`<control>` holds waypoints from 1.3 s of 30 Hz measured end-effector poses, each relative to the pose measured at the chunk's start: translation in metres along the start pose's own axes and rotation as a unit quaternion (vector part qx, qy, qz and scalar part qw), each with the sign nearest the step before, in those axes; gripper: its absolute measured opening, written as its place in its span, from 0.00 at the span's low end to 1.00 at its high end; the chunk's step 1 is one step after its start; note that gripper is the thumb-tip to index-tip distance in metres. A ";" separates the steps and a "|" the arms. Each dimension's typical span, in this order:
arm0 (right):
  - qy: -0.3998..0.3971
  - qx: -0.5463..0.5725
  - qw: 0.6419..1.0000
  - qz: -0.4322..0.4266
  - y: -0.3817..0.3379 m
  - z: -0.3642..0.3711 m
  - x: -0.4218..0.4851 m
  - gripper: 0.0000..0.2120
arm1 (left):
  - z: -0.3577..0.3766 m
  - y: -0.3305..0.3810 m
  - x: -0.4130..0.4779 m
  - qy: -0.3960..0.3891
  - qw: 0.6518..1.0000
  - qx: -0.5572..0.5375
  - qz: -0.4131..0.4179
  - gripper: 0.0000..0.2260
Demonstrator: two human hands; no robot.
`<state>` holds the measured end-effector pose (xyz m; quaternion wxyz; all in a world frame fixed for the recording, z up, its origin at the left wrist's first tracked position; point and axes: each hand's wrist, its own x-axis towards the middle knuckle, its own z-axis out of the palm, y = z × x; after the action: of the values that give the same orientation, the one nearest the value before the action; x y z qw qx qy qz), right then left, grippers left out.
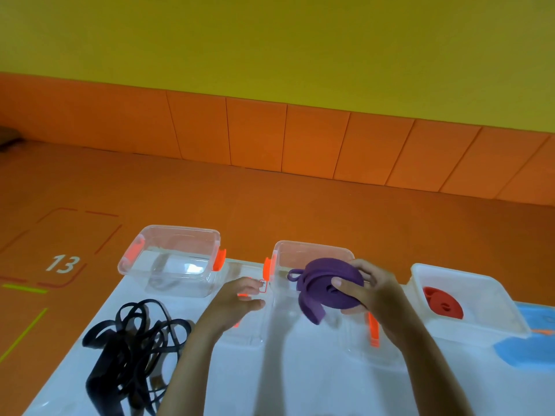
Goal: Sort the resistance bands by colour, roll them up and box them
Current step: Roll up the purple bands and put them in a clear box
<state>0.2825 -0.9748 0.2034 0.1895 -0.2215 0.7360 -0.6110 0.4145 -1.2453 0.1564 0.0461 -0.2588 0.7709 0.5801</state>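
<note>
Head view is showing the red roll [443, 303] boxed, the right hand [375, 292] gripping the purple roll [327, 283] above the middle box [312, 249], the left hand [237, 298] hanging open, and the black bands [132, 340] lying tangled.

The black bands [132, 352] run off the bottom edge, and the box label [263, 286] is unreadable.

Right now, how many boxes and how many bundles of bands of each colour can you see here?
Clear boxes: 3
Purple band roll: 1, gripped by the right hand
Red band roll: 1, in the rightmost box
Black band heap: 1, tangled; its bands cannot be counted
Total: 6
</note>
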 end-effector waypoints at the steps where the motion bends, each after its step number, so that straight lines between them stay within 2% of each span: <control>1: -0.013 -0.010 1.000 0.004 0.001 0.000 -0.001 0.16 | 0.000 0.007 -0.001 0.007 0.999 0.012 0.036 0.17; 3: -0.030 -0.028 0.999 0.006 0.004 0.002 -0.002 0.16 | 0.002 0.024 -0.009 -0.011 0.991 0.017 0.136 0.25; 5: -0.040 -0.043 0.998 0.004 0.004 0.005 -0.004 0.17 | 0.009 0.041 -0.016 -0.065 0.975 0.023 0.211 0.33; 6: -0.046 -0.048 0.998 0.004 0.003 0.006 -0.005 0.19 | 0.013 0.049 -0.018 -0.083 0.969 0.033 0.230 0.35; 8: -0.065 -0.056 0.996 0.008 0.002 0.010 -0.006 0.21 | 0.021 0.059 -0.017 -0.091 0.963 0.052 0.249 0.31; 11: -0.083 -0.038 0.996 0.020 0.001 0.013 -0.008 0.20 | 0.028 0.062 -0.016 -0.102 0.959 0.043 0.260 0.18; 14: -0.091 -0.008 0.995 0.034 -0.002 0.015 -0.010 0.19 | 0.025 0.061 -0.017 -0.105 0.958 0.004 0.267 0.14; 18: -0.109 0.024 0.992 0.060 -0.004 0.017 -0.012 0.19 | 0.019 0.062 -0.019 -0.108 0.958 -0.010 0.266 0.14; 24: -0.105 0.013 0.993 0.060 -0.013 0.014 -0.013 0.20 | 0.019 0.066 -0.023 -0.075 0.959 -0.017 0.273 0.13; 30: -0.084 -0.008 0.996 0.006 -0.017 0.020 -0.018 0.11 | 0.014 0.064 -0.027 -0.087 0.963 -0.044 0.252 0.11; 39: -0.101 -0.003 0.994 -0.029 -0.022 0.027 -0.024 0.11 | 0.004 0.061 -0.033 -0.104 0.967 -0.050 0.226 0.11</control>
<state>0.3192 -0.9870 0.2205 0.2442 -0.3041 0.7079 -0.5889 0.4144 -1.2187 0.2202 -0.0189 -0.0180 0.7706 0.6368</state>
